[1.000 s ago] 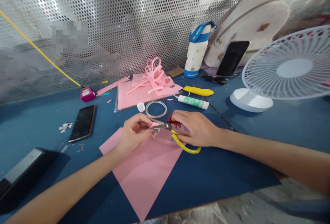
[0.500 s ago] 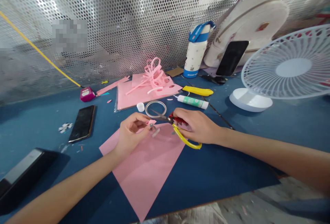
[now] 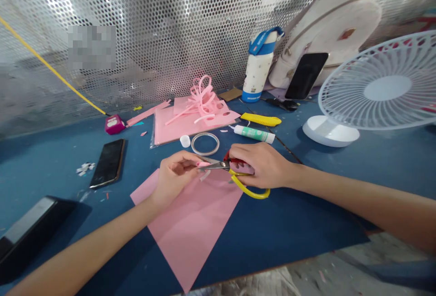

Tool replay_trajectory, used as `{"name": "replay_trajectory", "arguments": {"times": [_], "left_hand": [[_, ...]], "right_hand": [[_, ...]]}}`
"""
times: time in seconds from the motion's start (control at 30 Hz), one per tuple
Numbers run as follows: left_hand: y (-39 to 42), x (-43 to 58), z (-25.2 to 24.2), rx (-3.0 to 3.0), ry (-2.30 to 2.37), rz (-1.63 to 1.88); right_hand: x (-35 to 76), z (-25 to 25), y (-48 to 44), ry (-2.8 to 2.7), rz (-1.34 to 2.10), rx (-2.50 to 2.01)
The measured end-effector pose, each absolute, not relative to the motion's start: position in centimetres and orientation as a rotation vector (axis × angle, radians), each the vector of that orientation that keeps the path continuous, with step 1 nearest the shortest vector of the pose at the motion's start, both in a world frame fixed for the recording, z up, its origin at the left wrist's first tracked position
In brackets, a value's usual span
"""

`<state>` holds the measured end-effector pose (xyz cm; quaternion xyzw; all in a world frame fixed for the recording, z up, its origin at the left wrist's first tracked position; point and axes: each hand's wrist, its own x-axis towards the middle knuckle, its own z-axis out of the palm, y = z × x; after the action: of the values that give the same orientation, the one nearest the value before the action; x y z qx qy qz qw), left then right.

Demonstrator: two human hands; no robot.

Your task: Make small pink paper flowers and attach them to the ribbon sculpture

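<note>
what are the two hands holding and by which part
The right hand holds the scissors by their handles; the left hand pinches a small pink piece between thumb and fingers, exact spot hidden.

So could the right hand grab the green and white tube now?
Probably not: the right hand holds the scissors, though the tube lies close beyond it with nothing between.

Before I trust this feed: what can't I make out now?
All in the head view:
- Pink piece: partly hidden by the left hand and scissors.
- Scissors' red handle: mostly behind the right hand.
- Black object: cut off by the left edge.
- Fan: cut off by the right edge.
- Bottle lettering: too small.
</note>
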<state>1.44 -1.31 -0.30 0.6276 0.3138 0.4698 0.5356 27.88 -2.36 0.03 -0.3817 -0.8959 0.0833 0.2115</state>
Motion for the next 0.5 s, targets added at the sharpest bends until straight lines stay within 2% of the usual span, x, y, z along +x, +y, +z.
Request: {"name": "replay_trajectory", "arguments": {"times": [0.33,0.5], "left_hand": [[-1.16,1.4,-0.46,1.418,0.819,1.091],[-1.1,1.43,-0.45,1.407,0.812,1.072]], "right_hand": [[27.7,-0.35,-2.48,-2.48,0.0,-0.979],[27.76,-0.3,-2.49,-2.493,0.014,-0.982]]}}
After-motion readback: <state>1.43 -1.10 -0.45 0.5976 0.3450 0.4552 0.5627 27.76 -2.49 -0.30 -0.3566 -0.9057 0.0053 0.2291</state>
